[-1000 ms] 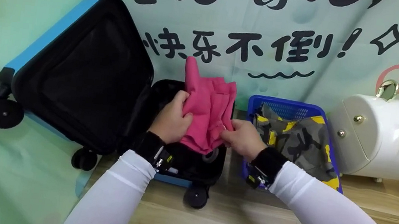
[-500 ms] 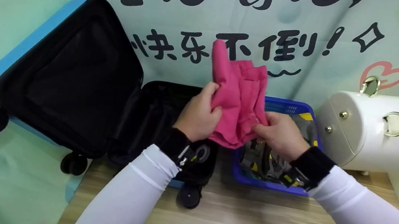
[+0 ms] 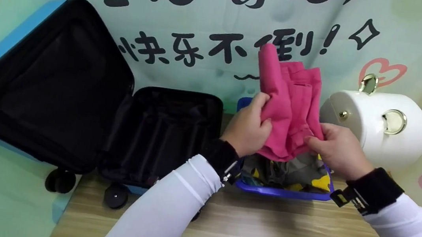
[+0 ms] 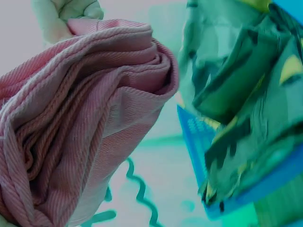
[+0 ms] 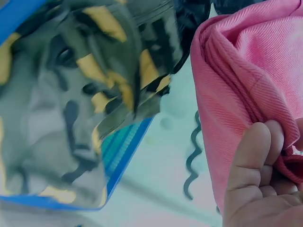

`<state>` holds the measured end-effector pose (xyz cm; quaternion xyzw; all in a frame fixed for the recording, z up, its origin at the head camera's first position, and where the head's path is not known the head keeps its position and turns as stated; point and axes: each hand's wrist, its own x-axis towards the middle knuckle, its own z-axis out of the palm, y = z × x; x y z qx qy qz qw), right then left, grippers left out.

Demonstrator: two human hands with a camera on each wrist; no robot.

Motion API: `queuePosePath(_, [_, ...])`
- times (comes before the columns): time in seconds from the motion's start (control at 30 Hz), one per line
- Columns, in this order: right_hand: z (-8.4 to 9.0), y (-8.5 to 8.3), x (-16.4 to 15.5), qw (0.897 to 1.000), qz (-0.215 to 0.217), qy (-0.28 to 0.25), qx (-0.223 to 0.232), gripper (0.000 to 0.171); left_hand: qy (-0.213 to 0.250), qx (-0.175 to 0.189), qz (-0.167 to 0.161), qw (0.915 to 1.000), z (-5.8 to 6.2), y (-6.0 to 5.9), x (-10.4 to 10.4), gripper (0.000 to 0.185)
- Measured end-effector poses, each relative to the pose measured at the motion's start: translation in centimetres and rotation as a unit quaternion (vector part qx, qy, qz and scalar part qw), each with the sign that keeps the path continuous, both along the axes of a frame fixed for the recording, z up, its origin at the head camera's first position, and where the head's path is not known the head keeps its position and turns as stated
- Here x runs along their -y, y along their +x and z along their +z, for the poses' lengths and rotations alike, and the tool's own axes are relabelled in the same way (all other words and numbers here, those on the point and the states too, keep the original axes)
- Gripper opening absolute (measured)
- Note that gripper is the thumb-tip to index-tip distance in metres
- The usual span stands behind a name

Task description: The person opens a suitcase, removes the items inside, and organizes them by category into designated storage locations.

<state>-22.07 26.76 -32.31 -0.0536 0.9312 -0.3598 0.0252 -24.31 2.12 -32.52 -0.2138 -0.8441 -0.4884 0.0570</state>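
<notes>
Grip is two-handed: left hand holds the left edge of the folded pink cloth, right hand pinches its lower right edge, thumb on the near face. Change over the last second: cloth was above the base half of the suitcase, then between suitcase and basket, and is now in front of and above the blue basket. Both hands went with it, hold looks the same. Head view has swung too: wall lettering sits further left, and the suitcase base shows its black lining with the cloth out of the way. Cloth: several layers stacked, twill weave and stitched seams readable in the wrist views, one narrow rolled part sticking up at its upper left, folded edges beside it, bottom edge bunched. In the head view its lower edge overlaps the basket, but both wrist views show a gap between it and the camouflage fabric lying inside. Pose: forearms in white sleeves come up from the bottom of the head view, left slanting right, right slanting left, black band on each wrist. Left thumb lies against the cloth's front; most of that hand's fingers are hidden behind it. White drum-shaped box is just beyond the right hand; suitcase lid stands open at far left.
</notes>
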Motion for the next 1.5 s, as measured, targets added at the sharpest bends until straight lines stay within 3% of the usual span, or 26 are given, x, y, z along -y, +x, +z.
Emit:
queuePosePath(0.37, [-2.9,0.0,-2.7,0.998,-0.009,-0.045,0.034,0.025,-0.003,0.043,-0.003,0.9991,-3.4,-0.4,-2.7,0.038])
queuePosePath(0.53, [-4.5,-0.2,-3.7,0.999,-0.014,-0.04,0.033,0.026,-0.025,0.073,0.001,0.997,-5.3,-0.6,-3.7,0.039])
queuePosePath(0.8, [-6.9,0.1,-4.8,0.999,-0.022,-0.022,0.031,0.026,-0.052,0.089,0.007,0.9947,-7.7,-0.6,-4.7,0.039])
queuePosePath(1.07, [-8.3,0.3,-5.5,0.999,-0.031,-0.009,0.036,0.019,-0.074,0.109,0.039,0.9905,-9.1,-0.6,-4.8,0.045])
queuePosePath(1.43, [-9.0,0.4,-6.0,0.998,-0.036,0.024,0.043,0.026,-0.128,0.123,0.097,0.9793,-9.9,-0.5,-4.3,0.046])
queuePosePath(1.5, [-9.0,0.4,-6.0,0.998,-0.038,0.03,0.048,0.034,-0.137,0.124,0.106,0.9771,-9.9,-0.5,-4.2,0.05])
